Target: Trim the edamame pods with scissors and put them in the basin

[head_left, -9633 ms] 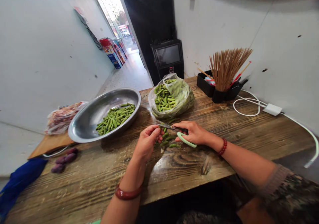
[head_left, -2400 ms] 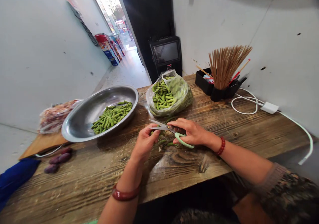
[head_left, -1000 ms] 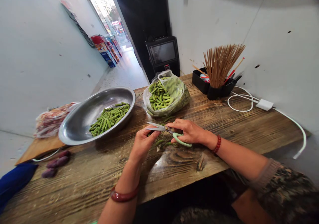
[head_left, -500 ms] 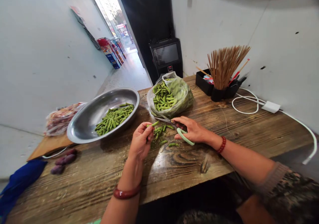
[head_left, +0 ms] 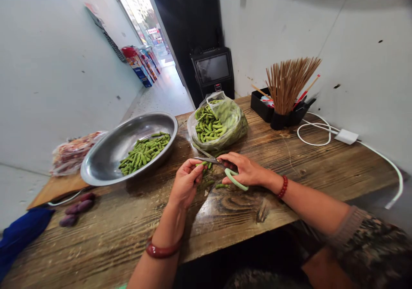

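Observation:
In the head view, my left hand [head_left: 186, 182] pinches a green edamame pod [head_left: 202, 164] between thumb and fingertips. My right hand [head_left: 243, 169] is closed on a pair of scissors [head_left: 236, 180] with pale green handles. The scissor blades are parted and reach left over the pod; whether they touch it I cannot tell. A few loose pods [head_left: 222, 186] lie on the wood below the blades, partly hidden by my hands. Behind my hands stands a clear plastic bag [head_left: 236, 128] full of pods. To the left, a steel basin [head_left: 106, 145] holds a heap of pods [head_left: 144, 152].
Several purple fruits [head_left: 77, 207] and a blue cloth [head_left: 27, 233] lie at the left of the wooden table [head_left: 128, 237]. Behind them is a plastic-wrapped package [head_left: 75, 152]. A black holder with thin sticks [head_left: 285, 91] and a white cable with adapter [head_left: 346, 136] are at the right.
The scissors have moved left, so their blades now reach over the pod in my left hand. My left hand has turned slightly with the pod. The whole view has shifted a little.

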### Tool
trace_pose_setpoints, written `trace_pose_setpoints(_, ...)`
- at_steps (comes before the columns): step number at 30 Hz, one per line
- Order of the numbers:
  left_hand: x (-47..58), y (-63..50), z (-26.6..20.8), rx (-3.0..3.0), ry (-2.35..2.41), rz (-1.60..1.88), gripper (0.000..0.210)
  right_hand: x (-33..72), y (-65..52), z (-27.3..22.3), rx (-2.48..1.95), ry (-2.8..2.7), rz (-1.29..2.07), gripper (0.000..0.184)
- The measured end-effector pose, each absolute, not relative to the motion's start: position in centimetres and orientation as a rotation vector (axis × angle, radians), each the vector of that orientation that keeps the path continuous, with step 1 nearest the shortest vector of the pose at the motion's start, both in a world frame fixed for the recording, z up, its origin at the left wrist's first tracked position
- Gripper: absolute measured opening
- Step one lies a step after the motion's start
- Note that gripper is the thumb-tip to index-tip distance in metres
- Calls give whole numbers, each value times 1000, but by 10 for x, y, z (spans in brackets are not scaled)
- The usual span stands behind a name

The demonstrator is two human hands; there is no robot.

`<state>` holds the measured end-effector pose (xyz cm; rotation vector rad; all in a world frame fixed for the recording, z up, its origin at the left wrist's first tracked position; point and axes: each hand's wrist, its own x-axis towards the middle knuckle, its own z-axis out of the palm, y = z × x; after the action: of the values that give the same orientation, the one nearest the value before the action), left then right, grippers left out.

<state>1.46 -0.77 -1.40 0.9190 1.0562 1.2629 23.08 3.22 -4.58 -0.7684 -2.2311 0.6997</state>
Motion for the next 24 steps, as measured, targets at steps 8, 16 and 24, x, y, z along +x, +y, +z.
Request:
trace_pose_setpoints(8,15,-8,-14,913,1062,1295,21,231,31,-45,-743,-2233,704,67)
trace_pose_setpoints(16,15,-8,-14,934,1057,1286,20,231,32,-47,-731,-2233,698,64)
trace_pose_setpoints(24,13,-8,-11,894,1098,1303,25,233,34,-50,-727,-2216,681,59)
